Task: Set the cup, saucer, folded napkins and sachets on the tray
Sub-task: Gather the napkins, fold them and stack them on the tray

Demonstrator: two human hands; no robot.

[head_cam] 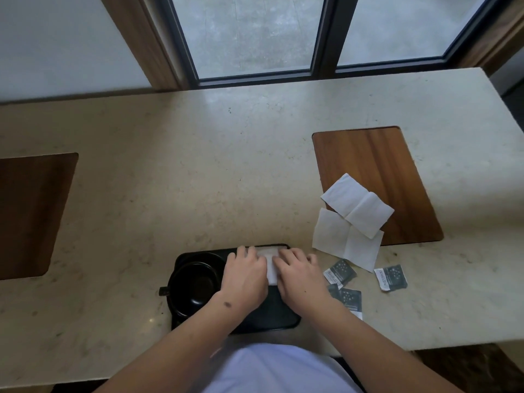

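Observation:
A black tray [283,316] lies at the near edge of the counter. On its left half a black cup [195,287] sits on a black saucer [198,259], handle pointing left. A white napkin [270,260] lies on the tray's far right part. My left hand [245,275] and my right hand [300,275] both press flat on it, fingers spread. Two unfolded white napkins [357,207] [344,241] lie to the right of the tray. Three dark sachets [338,272] [350,300] [391,277] lie on the counter near my right hand.
The beige stone counter [198,180] has a wooden inlay [377,163] at the right, partly under the napkins, and another wooden inlay [31,211] at the left. A window [255,35] stands behind the counter.

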